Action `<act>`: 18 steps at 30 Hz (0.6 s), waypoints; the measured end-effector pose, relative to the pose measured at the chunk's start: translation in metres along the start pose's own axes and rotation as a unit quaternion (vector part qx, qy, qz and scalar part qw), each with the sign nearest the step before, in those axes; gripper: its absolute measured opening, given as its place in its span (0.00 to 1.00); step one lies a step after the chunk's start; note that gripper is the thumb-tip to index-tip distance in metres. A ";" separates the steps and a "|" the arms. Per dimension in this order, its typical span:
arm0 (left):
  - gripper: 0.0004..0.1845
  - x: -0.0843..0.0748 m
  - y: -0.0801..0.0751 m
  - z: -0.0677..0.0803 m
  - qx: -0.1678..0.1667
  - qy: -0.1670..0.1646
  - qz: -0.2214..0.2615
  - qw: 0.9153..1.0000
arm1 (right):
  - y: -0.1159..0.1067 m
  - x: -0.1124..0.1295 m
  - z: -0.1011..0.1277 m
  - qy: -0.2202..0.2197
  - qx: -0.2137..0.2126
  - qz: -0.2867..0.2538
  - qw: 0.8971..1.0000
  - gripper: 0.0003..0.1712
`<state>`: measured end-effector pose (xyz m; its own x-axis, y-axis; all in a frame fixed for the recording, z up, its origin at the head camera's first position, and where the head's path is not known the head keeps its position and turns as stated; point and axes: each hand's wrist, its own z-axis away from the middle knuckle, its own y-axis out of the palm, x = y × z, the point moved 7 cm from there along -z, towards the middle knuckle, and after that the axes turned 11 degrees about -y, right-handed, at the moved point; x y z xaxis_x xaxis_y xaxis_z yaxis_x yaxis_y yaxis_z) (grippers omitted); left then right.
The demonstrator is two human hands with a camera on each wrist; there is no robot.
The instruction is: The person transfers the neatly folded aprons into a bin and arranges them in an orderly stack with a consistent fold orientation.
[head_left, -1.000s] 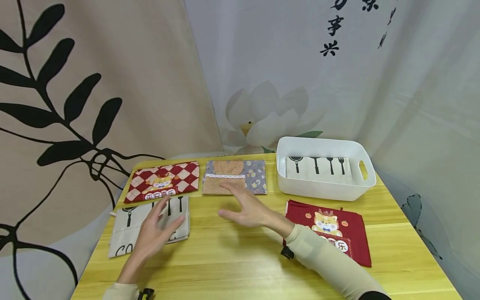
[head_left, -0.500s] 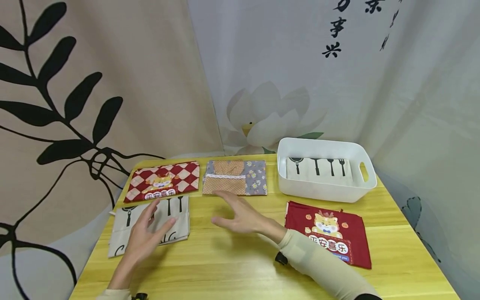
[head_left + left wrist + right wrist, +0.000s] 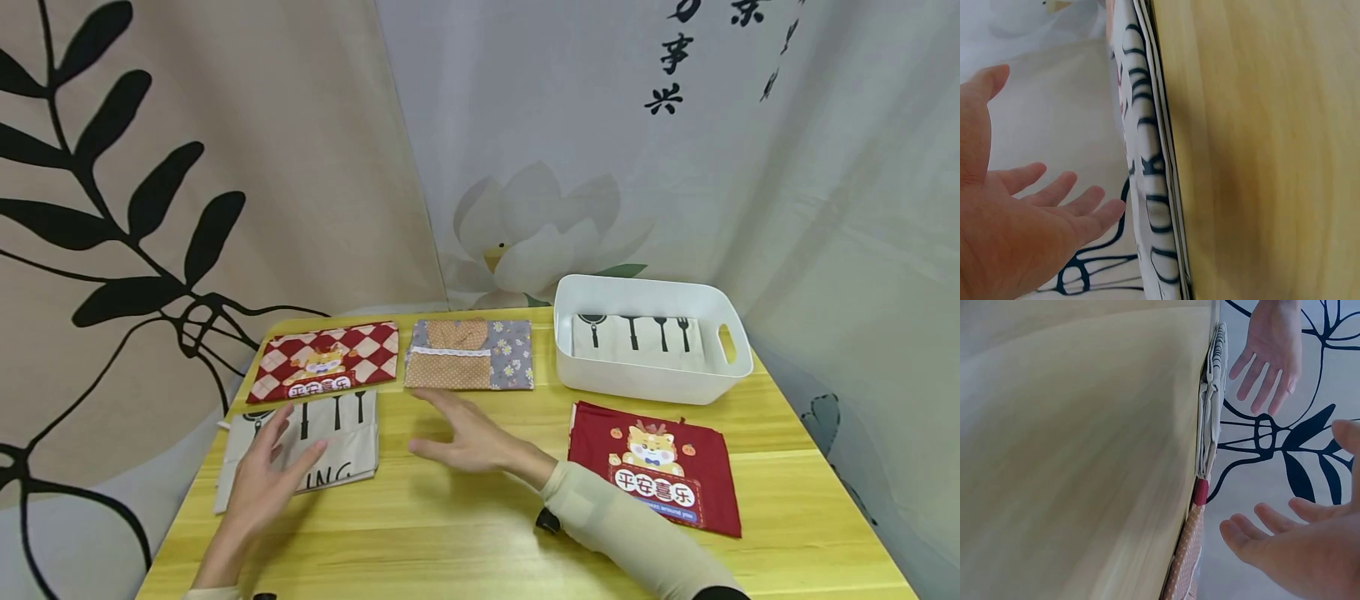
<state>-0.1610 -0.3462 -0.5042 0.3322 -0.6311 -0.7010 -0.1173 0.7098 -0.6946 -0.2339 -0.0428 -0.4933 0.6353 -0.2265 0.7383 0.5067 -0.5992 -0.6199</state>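
2 hands hover above the wooden table (image 3: 465, 533) in the lower left and centre of the head view, neither holding anything. Left hand (image 3: 262, 479): fingers straight and spread, palm down, above the near edge of the cream utensil-print cloth (image 3: 337, 442); the left wrist view shows the palm clear of the folded cloth edge (image 3: 1154, 187), not touching it. Right hand (image 3: 468, 437): fingers relaxed and extended, over bare table just right of that cloth and just in front of the floral cloth (image 3: 471, 354). A red checked cloth (image 3: 326, 362) lies directly behind the cream cloth, at centre left. A white basket (image 3: 645, 379) at upper right of the table contains 1 folded utensil-print cloth (image 3: 637, 337). A dark red cloth (image 3: 660, 471) lies in front of the basket, beside the right sleeve (image 3: 622, 533).
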 end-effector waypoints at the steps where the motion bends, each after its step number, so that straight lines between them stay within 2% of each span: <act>1: 0.56 0.003 -0.002 0.000 0.000 -0.003 0.001 1.000 | 0.002 0.000 -0.001 0.001 0.002 -0.005 1.000 0.49; 6: 0.57 0.015 -0.008 -0.001 -0.005 -0.025 0.007 1.000 | 0.011 0.000 -0.005 0.021 0.007 -0.030 0.999 0.50; 18: 0.60 0.037 -0.024 -0.012 -0.009 -0.089 -0.006 0.996 | 0.030 -0.008 -0.021 0.057 0.012 -0.025 0.998 0.50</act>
<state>-0.1567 -0.3903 -0.5158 0.4948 -0.5732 -0.6532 -0.1281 0.6953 -0.7072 -0.2360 -0.0754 -0.5125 0.5392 -0.2829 0.7932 0.5508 -0.5941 -0.5863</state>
